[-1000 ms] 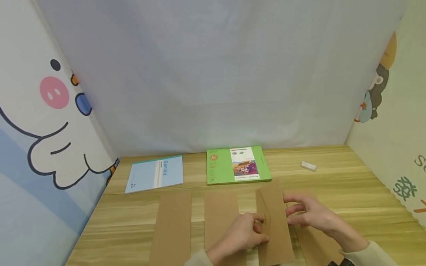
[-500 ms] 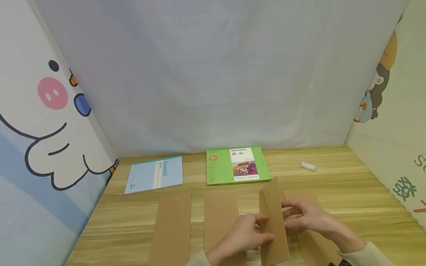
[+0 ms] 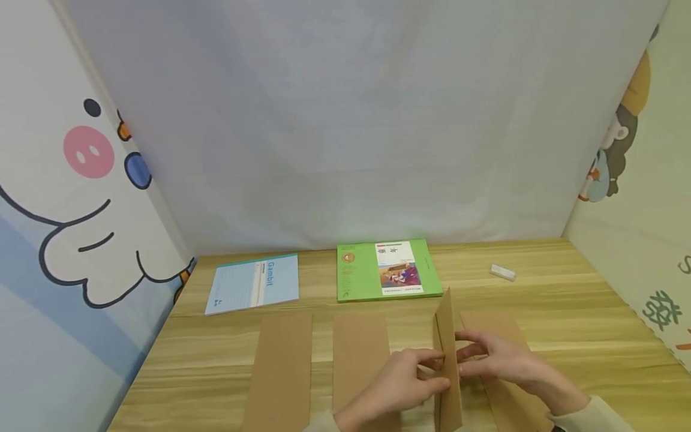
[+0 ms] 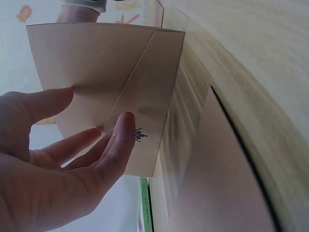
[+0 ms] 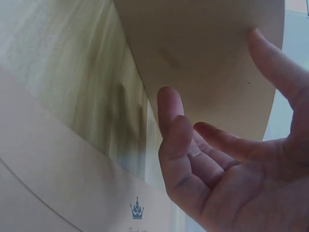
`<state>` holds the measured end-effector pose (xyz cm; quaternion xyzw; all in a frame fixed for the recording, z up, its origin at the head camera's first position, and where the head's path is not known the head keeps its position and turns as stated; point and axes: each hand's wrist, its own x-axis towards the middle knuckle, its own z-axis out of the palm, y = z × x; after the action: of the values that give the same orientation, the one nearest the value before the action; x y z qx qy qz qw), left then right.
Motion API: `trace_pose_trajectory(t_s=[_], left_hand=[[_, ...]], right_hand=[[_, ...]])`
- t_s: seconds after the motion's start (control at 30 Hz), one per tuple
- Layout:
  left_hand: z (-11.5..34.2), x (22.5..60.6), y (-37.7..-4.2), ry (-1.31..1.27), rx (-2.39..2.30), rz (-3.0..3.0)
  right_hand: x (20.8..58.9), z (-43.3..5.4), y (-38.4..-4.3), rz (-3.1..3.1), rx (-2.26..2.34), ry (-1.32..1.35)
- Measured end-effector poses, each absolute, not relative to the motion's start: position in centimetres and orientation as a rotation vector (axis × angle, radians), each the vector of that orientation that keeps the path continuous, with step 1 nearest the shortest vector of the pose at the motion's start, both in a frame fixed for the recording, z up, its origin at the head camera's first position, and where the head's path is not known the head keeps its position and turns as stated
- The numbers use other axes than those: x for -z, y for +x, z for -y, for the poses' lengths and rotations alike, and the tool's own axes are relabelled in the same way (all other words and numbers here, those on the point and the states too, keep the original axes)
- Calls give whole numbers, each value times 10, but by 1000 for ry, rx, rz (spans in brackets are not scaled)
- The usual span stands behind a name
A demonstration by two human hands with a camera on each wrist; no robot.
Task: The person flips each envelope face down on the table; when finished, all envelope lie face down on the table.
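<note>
A brown kraft envelope stands on its long edge, nearly edge-on in the head view, between my two hands. My left hand touches its flap side with thumb and fingertips, spread on that one face. In the left wrist view the envelope shows a slanting flap line and a small dark print. My right hand rests its thumb and fingertips against the plain opposite face, and some of its fingers are loosely bent away from the paper. Neither hand wraps around an edge.
Two brown envelopes lie flat to the left. Another envelope, printed with a crown, lies under the right hand. Behind are a blue notebook, a green book and a white eraser on the wooden table.
The envelope has turned from tilted, with its broad face showing, to nearly upright on its long edge. The left hand has shifted slightly right with it; the right hand stays against its other side.
</note>
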<state>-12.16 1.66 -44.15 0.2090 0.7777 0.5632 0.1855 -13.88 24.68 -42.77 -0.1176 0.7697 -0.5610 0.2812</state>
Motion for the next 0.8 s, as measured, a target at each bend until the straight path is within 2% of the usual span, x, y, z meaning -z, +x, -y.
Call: trace_pose_trajectory(t_s=[0.8], left_hand=[[-19,435,-118,505,-1771,-2056]], right_hand=[[432,-240,-139,-2072,1427,-418]])
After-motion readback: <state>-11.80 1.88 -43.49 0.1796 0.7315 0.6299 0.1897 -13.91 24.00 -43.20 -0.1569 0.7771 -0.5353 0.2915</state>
